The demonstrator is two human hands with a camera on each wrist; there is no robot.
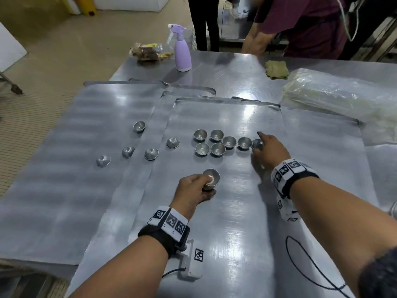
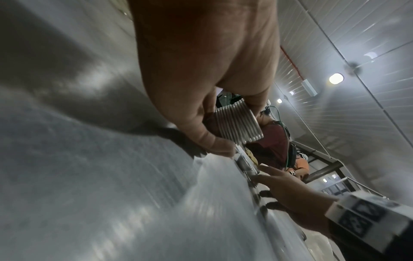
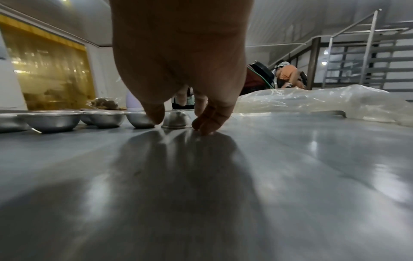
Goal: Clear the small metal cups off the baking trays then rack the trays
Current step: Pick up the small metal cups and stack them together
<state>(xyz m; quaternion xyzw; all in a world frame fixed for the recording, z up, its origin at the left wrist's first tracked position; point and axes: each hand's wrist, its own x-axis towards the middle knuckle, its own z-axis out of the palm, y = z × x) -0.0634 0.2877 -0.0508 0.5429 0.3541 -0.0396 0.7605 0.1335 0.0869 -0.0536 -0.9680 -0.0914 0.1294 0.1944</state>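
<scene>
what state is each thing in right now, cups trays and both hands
left hand: grips stack of nested cups
right hand: fingers straddle upside-down cup, not lifted
six clustered cups: upright, on the tray
five scattered cups: upside down
baking trays: flat, overlapping, not racked
spray bottle: upright

Purple spray bottle (image 1: 182, 50) upright at table's far edge; snack bag (image 1: 150, 53) beside; folded cloth (image 1: 276, 69); plastic sheeting (image 1: 343, 97) right.
</scene>
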